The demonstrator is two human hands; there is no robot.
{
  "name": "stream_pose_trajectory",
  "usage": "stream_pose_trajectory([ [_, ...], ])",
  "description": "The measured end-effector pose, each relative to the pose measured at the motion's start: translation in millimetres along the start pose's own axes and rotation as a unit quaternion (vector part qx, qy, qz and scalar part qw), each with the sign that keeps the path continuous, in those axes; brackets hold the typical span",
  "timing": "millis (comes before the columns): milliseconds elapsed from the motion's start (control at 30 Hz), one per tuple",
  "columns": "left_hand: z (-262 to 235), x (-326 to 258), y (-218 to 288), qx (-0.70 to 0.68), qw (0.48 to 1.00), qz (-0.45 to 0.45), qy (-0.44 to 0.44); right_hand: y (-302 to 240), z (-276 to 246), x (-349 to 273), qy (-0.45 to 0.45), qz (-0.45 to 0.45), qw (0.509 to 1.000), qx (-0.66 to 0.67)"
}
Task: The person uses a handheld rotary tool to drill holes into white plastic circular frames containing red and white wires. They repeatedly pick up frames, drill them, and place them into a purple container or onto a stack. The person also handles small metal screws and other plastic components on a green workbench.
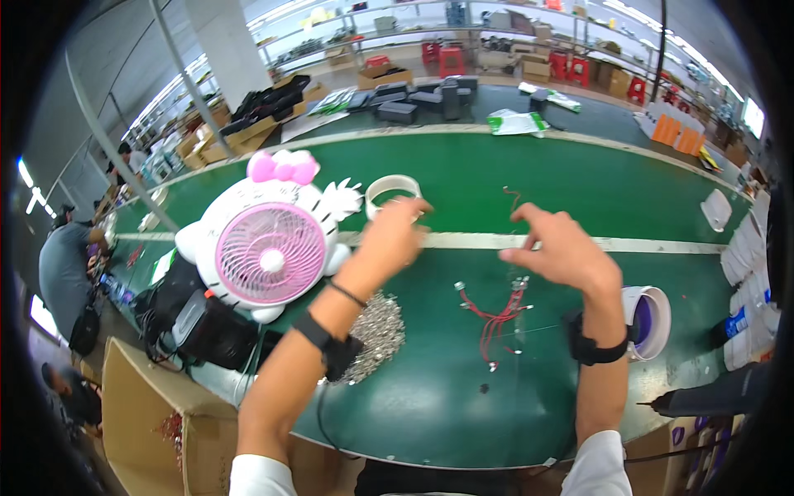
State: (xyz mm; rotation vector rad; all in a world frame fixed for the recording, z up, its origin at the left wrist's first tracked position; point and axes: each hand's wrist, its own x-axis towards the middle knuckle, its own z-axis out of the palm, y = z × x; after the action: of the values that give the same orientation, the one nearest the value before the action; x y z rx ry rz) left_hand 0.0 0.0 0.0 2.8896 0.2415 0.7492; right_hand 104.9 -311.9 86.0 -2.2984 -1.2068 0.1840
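My feed's got the left hand blurred beside the white ring, can't tell its grip; right hand spread, roomy gap from ring and table edge.

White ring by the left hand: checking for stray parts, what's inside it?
Green surface shows inside the white ring; the left hand covers its lower right side, hiding anything there.
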Motion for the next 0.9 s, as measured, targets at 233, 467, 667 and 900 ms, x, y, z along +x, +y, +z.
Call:
stream_pose_trajectory([
  [233,46,26,-48,0.174,0.982,0.048,-0.059,-30,-1,-21,0.144,-0.097,0.985,-0.002],
  [467,-53,-35,116,-0.071,0.987,0.124,0.077,-78,13,-112,0.317,-0.095,0.939,0.092],
  [667,-130,-178,194,-0.088,0.972,0.186,-0.112,-86,24,-230,0.588,-0.051,0.807,0.000],
  [900,-86,-234,220,-0.146,0.962,0.189,-0.134,-37,20,-251,0.662,0.049,0.745,-0.063],
])
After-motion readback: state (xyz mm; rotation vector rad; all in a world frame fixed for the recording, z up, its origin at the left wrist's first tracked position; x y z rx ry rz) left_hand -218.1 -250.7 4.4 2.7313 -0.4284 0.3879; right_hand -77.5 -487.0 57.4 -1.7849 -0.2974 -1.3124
